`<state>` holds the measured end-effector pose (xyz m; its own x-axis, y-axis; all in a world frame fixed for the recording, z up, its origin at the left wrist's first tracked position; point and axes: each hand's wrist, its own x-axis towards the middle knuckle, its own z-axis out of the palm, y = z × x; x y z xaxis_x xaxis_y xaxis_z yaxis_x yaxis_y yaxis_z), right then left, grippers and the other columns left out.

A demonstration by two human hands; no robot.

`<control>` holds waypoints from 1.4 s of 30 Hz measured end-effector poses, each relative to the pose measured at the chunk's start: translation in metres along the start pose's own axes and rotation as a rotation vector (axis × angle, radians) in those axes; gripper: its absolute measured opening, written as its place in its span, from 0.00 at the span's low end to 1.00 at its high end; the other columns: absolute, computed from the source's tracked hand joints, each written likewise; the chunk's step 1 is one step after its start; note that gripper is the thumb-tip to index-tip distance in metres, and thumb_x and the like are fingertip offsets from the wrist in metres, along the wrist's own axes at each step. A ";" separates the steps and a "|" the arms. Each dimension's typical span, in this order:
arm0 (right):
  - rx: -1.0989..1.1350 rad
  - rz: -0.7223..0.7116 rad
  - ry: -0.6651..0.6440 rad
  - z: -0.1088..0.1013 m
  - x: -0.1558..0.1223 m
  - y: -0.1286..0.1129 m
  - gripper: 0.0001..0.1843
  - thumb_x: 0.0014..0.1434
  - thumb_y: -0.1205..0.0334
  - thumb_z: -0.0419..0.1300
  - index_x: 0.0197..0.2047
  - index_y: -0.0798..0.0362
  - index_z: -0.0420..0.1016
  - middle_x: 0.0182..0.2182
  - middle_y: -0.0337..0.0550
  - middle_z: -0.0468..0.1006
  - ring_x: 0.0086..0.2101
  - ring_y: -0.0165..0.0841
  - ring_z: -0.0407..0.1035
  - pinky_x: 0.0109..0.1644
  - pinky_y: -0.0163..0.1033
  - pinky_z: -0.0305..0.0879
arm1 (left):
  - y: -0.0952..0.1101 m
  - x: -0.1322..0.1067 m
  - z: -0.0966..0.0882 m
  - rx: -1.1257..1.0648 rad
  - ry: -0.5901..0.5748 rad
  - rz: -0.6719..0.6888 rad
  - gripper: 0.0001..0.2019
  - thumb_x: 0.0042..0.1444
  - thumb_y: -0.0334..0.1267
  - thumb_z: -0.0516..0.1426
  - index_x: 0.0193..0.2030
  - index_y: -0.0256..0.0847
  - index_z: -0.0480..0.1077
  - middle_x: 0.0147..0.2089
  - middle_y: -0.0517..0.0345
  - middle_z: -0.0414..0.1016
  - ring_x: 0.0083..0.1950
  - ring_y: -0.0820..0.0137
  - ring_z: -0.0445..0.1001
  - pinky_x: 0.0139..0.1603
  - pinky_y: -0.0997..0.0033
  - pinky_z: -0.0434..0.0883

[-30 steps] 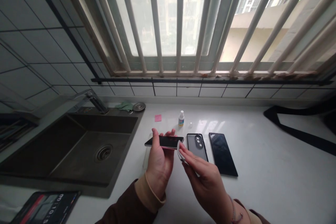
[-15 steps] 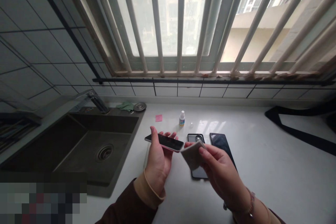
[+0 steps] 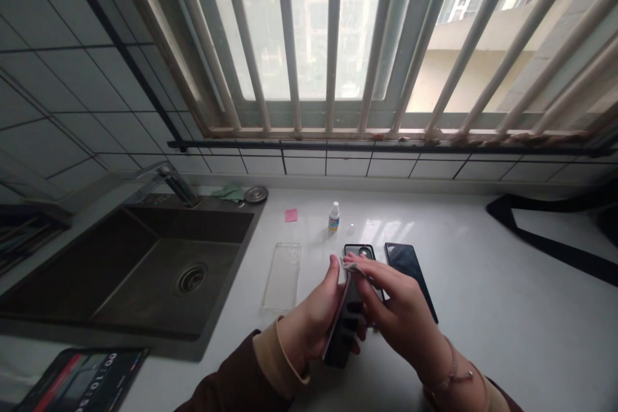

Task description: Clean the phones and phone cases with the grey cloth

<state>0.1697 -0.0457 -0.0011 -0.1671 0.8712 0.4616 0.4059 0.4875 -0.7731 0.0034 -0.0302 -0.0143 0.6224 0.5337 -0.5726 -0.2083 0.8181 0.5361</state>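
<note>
Phone [image 3: 344, 335] had just swung lengthwise above the tabletop [image 3: 487, 328], held in the fingers of my left hand [image 3: 316, 309]; my right hand [image 3: 403, 302] pinched a cloth [image 3: 352, 266] at its far end. Wiping continued, I judged.

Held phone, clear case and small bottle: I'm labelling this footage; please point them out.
Held phone [image 3: 343, 329], head view: dark face.
Clear case [image 3: 281, 278], head view: middle.
Small bottle [image 3: 334, 222], head view: label.

Dark-screened phone [image 3: 340, 338], tilted in the left hand [image 3: 319, 310], pale cloth [image 3: 352, 266] at its far end
</note>
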 end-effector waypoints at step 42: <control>0.306 0.148 -0.077 0.004 -0.009 -0.017 0.15 0.72 0.58 0.54 0.33 0.49 0.76 0.31 0.43 0.77 0.31 0.34 0.72 0.36 0.38 0.73 | 0.044 -0.019 -0.011 -0.350 0.135 0.321 0.37 0.70 0.66 0.48 0.51 0.28 0.78 0.47 0.35 0.81 0.41 0.56 0.83 0.46 0.56 0.80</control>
<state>0.1605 -0.0614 0.0062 -0.1987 0.9297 0.3101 0.1441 0.3407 -0.9291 -0.0262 -0.0016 0.0133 0.3865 0.7747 -0.5004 -0.6290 0.6182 0.4713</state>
